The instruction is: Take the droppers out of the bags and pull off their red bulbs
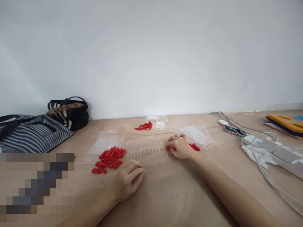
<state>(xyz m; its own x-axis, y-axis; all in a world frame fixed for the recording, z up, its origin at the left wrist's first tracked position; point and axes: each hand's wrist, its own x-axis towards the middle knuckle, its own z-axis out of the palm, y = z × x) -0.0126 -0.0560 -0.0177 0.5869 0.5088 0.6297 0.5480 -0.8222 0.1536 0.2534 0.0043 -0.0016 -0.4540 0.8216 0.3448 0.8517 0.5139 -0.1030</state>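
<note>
Many red rubber bulbs [111,154] lie in a loose pile left of a row of thin, transparent tubes [143,147] set side by side. My left hand [130,178] rests on the table just in front of the pile, its fingers curled together and nothing visible in them. To the right of the row, my right hand [180,146] bends its fingers down over a few red bulbs, and red shows between the fingertips. Part of what they grip is hidden. Beside that hand lie more red bulbs [195,147], joined to pale tubes.
Zip bags lie at the left [106,140] and right [197,135]. Farther back sit a small heap of red bulbs [145,125] and bagged tubes [159,125]. Striped bags [35,132] stand left; a power strip [276,149], cables and phone [234,130] lie right.
</note>
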